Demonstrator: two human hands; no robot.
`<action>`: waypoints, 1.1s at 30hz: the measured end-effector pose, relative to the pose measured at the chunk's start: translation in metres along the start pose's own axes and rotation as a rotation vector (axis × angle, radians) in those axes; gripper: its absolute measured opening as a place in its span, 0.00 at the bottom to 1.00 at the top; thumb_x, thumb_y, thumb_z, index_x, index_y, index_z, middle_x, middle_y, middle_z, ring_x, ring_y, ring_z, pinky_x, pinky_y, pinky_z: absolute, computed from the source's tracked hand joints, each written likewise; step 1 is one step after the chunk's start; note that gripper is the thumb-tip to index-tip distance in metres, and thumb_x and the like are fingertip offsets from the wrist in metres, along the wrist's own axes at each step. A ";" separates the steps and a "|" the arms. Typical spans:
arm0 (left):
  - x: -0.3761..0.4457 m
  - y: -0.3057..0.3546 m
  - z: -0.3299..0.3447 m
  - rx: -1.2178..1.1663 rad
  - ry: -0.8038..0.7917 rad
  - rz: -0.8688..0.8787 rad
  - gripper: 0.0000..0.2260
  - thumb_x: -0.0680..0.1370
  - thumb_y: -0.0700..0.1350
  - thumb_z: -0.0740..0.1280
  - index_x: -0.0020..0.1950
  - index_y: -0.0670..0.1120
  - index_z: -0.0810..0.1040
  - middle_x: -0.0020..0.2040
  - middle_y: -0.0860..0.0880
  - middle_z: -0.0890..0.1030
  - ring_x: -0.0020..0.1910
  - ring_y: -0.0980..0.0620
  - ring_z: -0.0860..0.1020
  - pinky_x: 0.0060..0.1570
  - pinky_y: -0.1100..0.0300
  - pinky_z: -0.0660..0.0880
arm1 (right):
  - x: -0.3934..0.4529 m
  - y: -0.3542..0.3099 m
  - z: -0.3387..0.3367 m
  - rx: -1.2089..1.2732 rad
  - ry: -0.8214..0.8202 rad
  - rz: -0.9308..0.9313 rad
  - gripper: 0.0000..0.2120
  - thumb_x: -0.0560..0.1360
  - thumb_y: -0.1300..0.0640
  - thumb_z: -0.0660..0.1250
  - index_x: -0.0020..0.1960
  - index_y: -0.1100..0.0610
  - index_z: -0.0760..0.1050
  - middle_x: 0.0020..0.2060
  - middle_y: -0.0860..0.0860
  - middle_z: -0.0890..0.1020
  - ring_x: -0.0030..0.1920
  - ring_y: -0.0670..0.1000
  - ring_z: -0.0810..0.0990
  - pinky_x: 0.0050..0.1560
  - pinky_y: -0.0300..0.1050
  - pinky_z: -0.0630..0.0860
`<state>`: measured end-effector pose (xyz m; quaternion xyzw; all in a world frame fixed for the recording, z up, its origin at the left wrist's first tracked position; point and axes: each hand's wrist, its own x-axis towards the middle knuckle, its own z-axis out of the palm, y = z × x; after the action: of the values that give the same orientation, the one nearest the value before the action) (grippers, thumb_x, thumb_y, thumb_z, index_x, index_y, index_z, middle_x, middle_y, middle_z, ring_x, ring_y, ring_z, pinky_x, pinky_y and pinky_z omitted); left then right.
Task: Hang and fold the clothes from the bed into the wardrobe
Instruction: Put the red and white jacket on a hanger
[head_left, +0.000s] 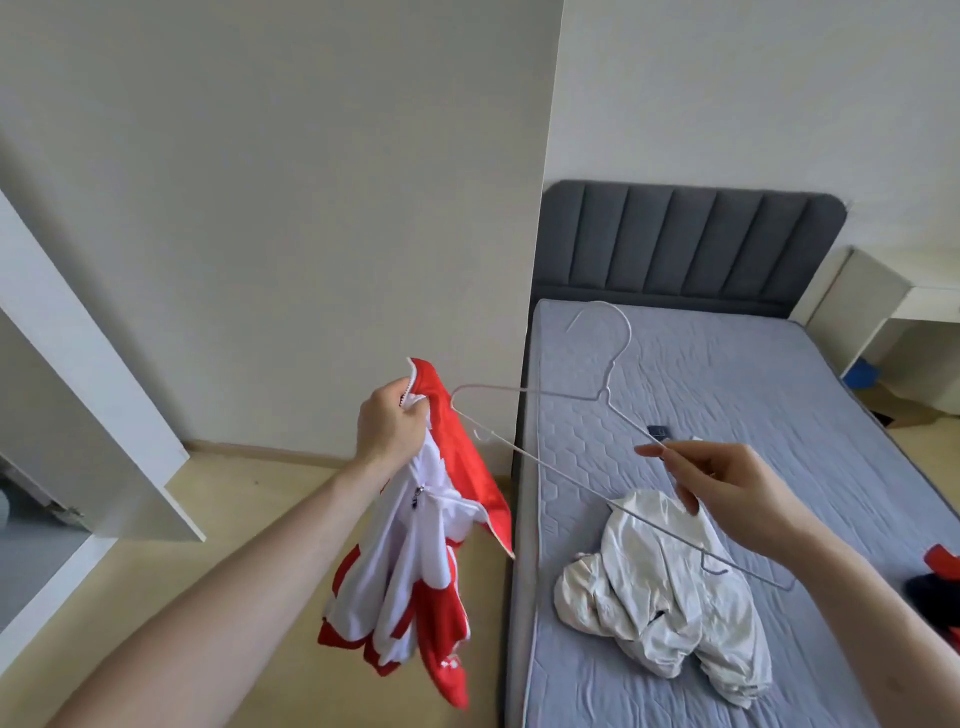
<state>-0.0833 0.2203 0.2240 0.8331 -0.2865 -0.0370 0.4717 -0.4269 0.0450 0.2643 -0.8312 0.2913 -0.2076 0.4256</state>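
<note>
My left hand (390, 432) grips the collar of a red and white zip jacket (415, 582), which hangs down over the floor beside the bed. My right hand (727, 493) pinches a thin white wire hanger (550, 470) by its lower bar and right shoulder. The hanger is held in the air over the bed, its hook pointing up towards the headboard, its left tip close to the jacket collar. A crumpled cream garment (660, 592) lies on the grey-blue mattress (727, 374). A white wardrobe door (88, 395) stands open at the left.
Dark and red clothes (937, 582) lie at the bed's right edge. A small dark object (657, 431) rests on the mattress. A grey padded headboard (685, 244) backs the bed. White desk furniture (893, 322) stands at the far right, with a blue item on the floor beneath.
</note>
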 end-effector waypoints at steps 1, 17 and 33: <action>0.003 -0.003 -0.004 0.010 0.006 -0.006 0.07 0.73 0.39 0.63 0.35 0.41 0.70 0.31 0.48 0.81 0.33 0.43 0.76 0.37 0.51 0.73 | -0.001 -0.003 0.000 0.000 -0.013 -0.009 0.13 0.85 0.50 0.62 0.55 0.36 0.85 0.26 0.51 0.74 0.29 0.52 0.65 0.33 0.45 0.63; -0.006 0.064 -0.038 -0.170 -0.242 0.284 0.09 0.76 0.39 0.67 0.37 0.39 0.73 0.30 0.44 0.71 0.32 0.54 0.68 0.33 0.55 0.65 | 0.024 -0.024 0.064 -0.064 -0.101 -0.103 0.15 0.84 0.54 0.65 0.41 0.48 0.84 0.25 0.46 0.64 0.27 0.46 0.61 0.29 0.41 0.59; 0.000 0.079 -0.047 0.557 -0.405 0.827 0.14 0.77 0.52 0.65 0.61 0.53 0.81 0.61 0.54 0.72 0.62 0.51 0.69 0.71 0.49 0.61 | 0.004 0.000 0.106 0.327 0.150 -0.101 0.24 0.77 0.41 0.64 0.33 0.60 0.71 0.26 0.46 0.65 0.30 0.48 0.63 0.30 0.42 0.59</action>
<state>-0.1029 0.2257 0.3142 0.7204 -0.6750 0.0695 0.1434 -0.3613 0.1045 0.2062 -0.7468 0.2424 -0.3347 0.5210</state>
